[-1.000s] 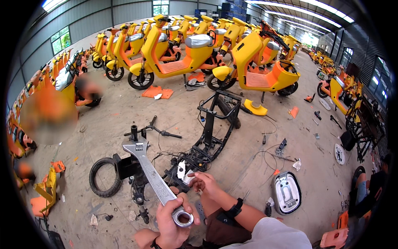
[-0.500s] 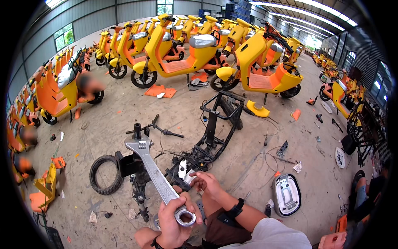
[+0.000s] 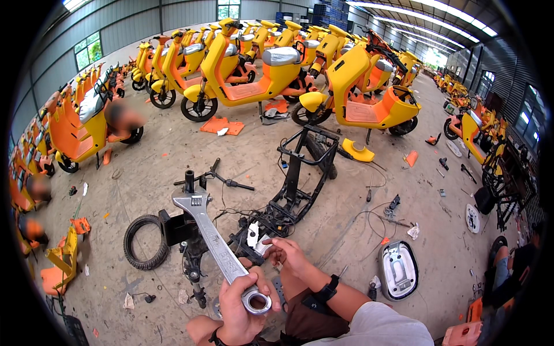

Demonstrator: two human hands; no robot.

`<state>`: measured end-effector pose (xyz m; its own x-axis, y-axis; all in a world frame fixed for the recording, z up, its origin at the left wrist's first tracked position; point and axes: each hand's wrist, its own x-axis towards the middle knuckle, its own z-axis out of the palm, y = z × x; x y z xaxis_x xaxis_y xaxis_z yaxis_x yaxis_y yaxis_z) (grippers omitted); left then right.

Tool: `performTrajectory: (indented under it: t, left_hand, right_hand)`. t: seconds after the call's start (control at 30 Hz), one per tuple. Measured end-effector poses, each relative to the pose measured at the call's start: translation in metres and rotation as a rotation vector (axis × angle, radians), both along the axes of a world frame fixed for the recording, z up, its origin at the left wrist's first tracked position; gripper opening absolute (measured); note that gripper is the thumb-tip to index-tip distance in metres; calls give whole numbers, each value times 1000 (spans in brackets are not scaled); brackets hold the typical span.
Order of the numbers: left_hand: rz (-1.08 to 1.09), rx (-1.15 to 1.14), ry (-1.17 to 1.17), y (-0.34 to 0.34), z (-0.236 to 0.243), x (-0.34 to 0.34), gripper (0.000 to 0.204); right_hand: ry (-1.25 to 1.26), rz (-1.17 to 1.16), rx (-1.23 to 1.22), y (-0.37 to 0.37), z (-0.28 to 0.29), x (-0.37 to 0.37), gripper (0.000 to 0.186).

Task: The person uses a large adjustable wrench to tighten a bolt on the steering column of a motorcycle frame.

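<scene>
A large silver adjustable wrench [image 3: 216, 237] slants up and away from my left hand [image 3: 239, 308], which is closed around the lower handle near its ringed end. In the picture its jaws overlap the foot of a black upright tube [image 3: 189, 181] at the front of a stripped scooter frame [image 3: 294, 179]. Whether they touch the tube I cannot tell. My right hand [image 3: 288, 258] hovers just right of the handle, fingers loosely bent and apart, holding nothing visible. Behind its fingertips are a white piece [image 3: 253, 235] and wiring on the frame. A black fork [image 3: 196, 271] hangs below the jaws.
Left of the frame lies a loose tyre [image 3: 144, 242]; handlebars [image 3: 222, 180] lie behind the tube. A scooter seat [image 3: 399, 271] rests upside down at right, near cables and scraps. Rows of yellow scooters [image 3: 248, 81] stand beyond. Another person [image 3: 508, 271] sits at the right edge.
Almost nothing differs. The view has shifted very slightly; both hands and the wrench keep their places.
</scene>
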<state>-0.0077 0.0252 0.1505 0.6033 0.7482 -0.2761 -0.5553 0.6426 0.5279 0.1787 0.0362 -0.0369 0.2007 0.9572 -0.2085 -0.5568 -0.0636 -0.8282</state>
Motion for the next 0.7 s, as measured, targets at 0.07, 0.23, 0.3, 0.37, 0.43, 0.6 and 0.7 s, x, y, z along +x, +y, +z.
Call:
performTrajectory:
  t: [0.07,0.23,0.3,0.37,0.43,0.6,0.7]
  left_hand:
    - [0,-4,3,0,0,0,22]
    - [-77,24,-79,5,-11,-6,18]
    - [-76,29,-74,6,-11,-6,17]
    - [-53,23,-44,4,-8,-5,18]
    - [-8,2,11,1,0,-1,22]
    - [-12,12,5,2,-3,-1,22]
    - [-16,18,4,2,-6,-2,22]
  right_hand:
    - [0,-1,0,0,0,0,36]
    - [8,-2,3,0,1,0,36]
    - [17,1,5,0,1,0,36]
    - [19,-1,7,0,1,0,36]
    - [19,-5,5,0,1,0,36]
    - [12,1,3,0,2,0,37]
    - [5,2,-3,0,2,0,36]
